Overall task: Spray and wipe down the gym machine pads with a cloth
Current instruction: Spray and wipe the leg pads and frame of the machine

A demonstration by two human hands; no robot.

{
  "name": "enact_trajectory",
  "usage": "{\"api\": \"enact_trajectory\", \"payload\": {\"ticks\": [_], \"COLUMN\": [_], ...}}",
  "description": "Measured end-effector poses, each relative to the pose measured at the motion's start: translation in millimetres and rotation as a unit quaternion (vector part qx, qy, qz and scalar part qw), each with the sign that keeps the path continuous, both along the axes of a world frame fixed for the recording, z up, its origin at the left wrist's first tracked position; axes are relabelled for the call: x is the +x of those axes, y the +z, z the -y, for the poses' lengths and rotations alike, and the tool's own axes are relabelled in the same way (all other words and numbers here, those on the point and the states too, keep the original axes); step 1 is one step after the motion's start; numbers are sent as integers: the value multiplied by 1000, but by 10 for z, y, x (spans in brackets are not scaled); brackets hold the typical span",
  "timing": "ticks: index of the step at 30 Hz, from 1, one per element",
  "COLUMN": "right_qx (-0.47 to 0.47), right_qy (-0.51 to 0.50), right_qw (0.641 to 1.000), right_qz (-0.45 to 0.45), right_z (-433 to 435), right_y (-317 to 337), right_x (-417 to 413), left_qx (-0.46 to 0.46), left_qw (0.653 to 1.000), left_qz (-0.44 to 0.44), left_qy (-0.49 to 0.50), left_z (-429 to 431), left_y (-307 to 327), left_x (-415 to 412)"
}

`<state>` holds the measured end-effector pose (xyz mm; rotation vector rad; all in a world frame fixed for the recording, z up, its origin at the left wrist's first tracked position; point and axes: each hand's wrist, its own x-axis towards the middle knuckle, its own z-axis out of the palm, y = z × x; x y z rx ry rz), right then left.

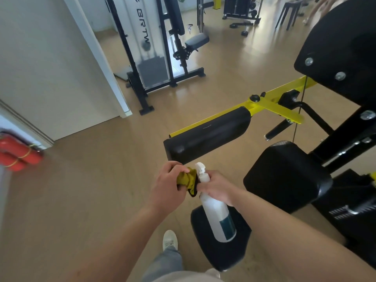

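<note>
Closest in, a white shoe and a grey trouser leg on the wood floor, below the left hand. The spray bottle hangs over a low black pad straight beneath the right hand; whether they touch, can't tell.

Right hand: fingers wrapped round the bottle's neck just under the white trigger head, clamped on it. No finger visibly on the trigger. Left hand: fingers curled, gripping a bunched yellow cloth. The cloth sits between the two hands and touches the bottle neck.

Seat pad is just right of the right hand. The long black pad lies just ahead of both hands on a yellow bar. A big back pad is farther ahead to the right. Pads look dry, no spray sheen that I can make out.

Step, as judged: set-up before spraying, sorting the grip on bottle and cloth; no pad wiped yet. Next move likely needs the right hand to get a finger on the trigger, aim the nozzle at the long pad ahead and squirt, then the left hand to press the cloth flat along it.

Far off: red fire extinguishers well left of the left hand, and another black-framed machine far ahead.
</note>
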<state>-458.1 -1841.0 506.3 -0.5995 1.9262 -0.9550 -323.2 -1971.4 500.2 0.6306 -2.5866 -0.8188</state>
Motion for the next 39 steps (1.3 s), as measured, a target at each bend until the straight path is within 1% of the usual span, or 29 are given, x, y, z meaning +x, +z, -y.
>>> {"api": "enact_trajectory", "payload": {"ticks": [4,8,10,12,15,17,21,23,25,27,29,30,31,33,34,35,37,39], "right_qx": [-15,3,-7,-29,-10,11,-12,-7,8,7,1,-2,-7,-13,-14,-16,-20,-21], "right_qy": [-48,-146,-195,-219,-241,-279,-347,-345,-327,-311,-303,-305,-305,-299,-293,-289,-289,-292], "right_qw": [998,989,981,975,970,959,937,938,943,947,950,949,950,952,953,954,954,953], "right_qz": [28,-22,-6,11,-30,-48,-28,-34,-60,-79,-80,-76,-73,-71,-72,-73,-74,-73], "right_z": [-74,-115,-136,-162,-191,-197,-191,-197,-213,-211,-180,-158,-138,-95,-75,-58,-31,-17], "right_y": [-42,-124,-114,-66,-5,2,45,64,59,59,67,75,97,122,122,119,116,100], "right_x": [38,-57,-157,-264,-405,-494,-628,-639,-619,-592,-576,-572,-561,-545,-538,-536,-538,-555], "left_qx": [-2,15,21,18,6,-2,-30,-67,-159,-275,-352,-382,-402,-404,-398,-395,-407,-424], "left_qw": [1000,999,999,998,997,996,994,990,976,945,918,908,905,906,901,895,883,874], "left_qz": [5,29,33,33,38,31,10,2,-24,-94,-138,-131,-92,54,116,149,155,150], "left_qy": [-6,-16,-26,-47,-71,-81,-109,-123,-146,-150,-122,-108,-102,-115,-129,-145,-177,-186], "left_z": [-41,-69,-80,-66,-37,-36,-16,13,37,67,106,142,184,279,326,371,424,439], "left_y": [-5,-33,-19,-30,-67,-79,-99,-87,-36,67,210,257,274,256,216,170,90,57], "left_x": [47,10,-42,-103,-204,-272,-396,-441,-489,-572,-709,-790,-865,-978,-1012,-1031,-1082,-1205]}}
